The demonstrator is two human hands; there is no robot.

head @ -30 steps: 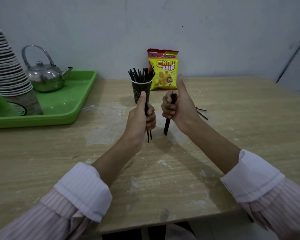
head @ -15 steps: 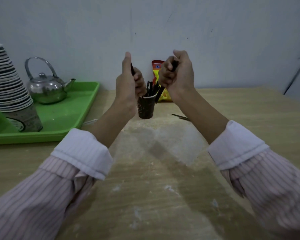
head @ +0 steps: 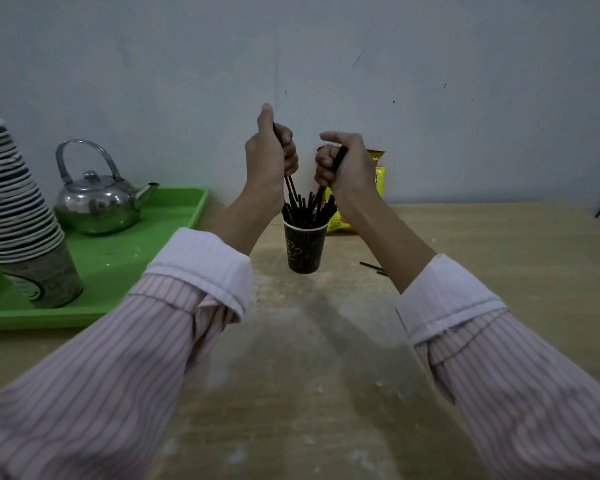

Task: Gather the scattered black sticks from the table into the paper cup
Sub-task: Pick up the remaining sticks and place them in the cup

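Head view: left hand (head: 269, 157) and right hand (head: 343, 166), both raised, thumbs up, each fist a bundle of black sticks (head: 289, 187) directly above the paper cup (head: 304, 249); stray sticks (head: 373, 267) lie under the right forearm

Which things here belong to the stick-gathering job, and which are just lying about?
Job: paper cup of black sticks; left hand and right hand, each gripping sticks; loose sticks on the table.
Lying about: metal kettle; green tray; stack of paper cups; snack bag.
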